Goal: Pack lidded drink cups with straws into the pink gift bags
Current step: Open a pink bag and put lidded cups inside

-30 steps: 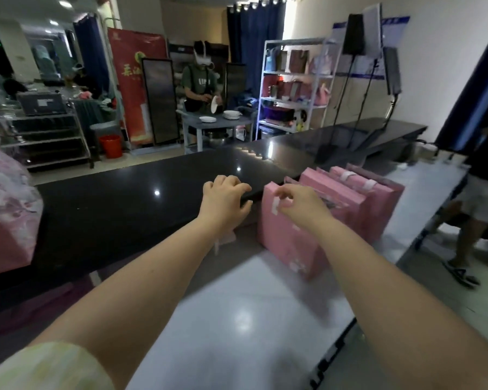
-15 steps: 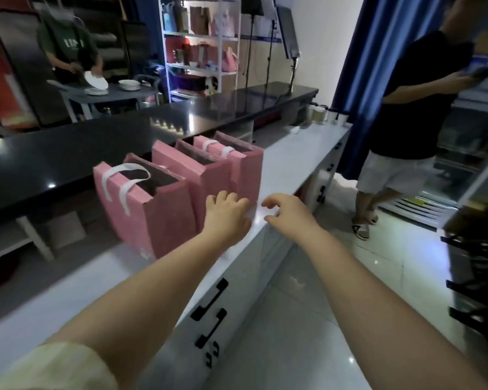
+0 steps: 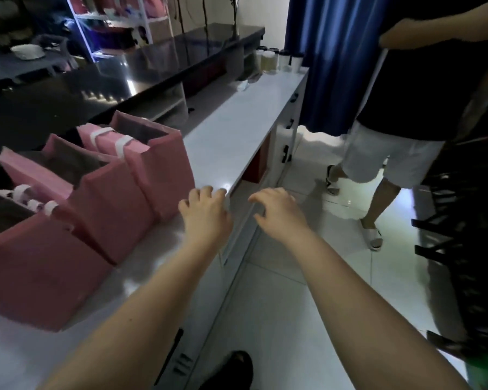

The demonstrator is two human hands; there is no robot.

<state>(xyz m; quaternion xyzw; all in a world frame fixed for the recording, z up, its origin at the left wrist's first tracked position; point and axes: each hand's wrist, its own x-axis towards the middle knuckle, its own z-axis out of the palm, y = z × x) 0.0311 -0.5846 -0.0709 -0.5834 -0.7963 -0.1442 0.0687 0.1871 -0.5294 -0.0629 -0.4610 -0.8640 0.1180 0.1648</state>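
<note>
Three pink gift bags with white handles stand open in a row on the white counter (image 3: 237,128): the nearest pink bag (image 3: 34,271) at the left edge, the middle pink bag (image 3: 116,209), and the far pink bag (image 3: 164,170). Several lidded drink cups (image 3: 282,59) stand at the counter's far end. My left hand (image 3: 206,215) hovers over the counter's front edge just right of the far bag, fingers loosely curled, holding nothing. Out past the edge, above the floor, my right hand (image 3: 279,212) has loosely curled fingers that also hold nothing.
A person in a black shirt and white shorts (image 3: 392,156) stands in the aisle to the right, near a blue curtain (image 3: 330,52). A black raised countertop (image 3: 96,80) runs behind the bags. Dark racks (image 3: 468,220) line the right side. Drawers sit under the counter.
My view has swung right and down along the counter. Both hands have left the nearest bag and moved right, past the row of bags, to the counter's front edge.
</note>
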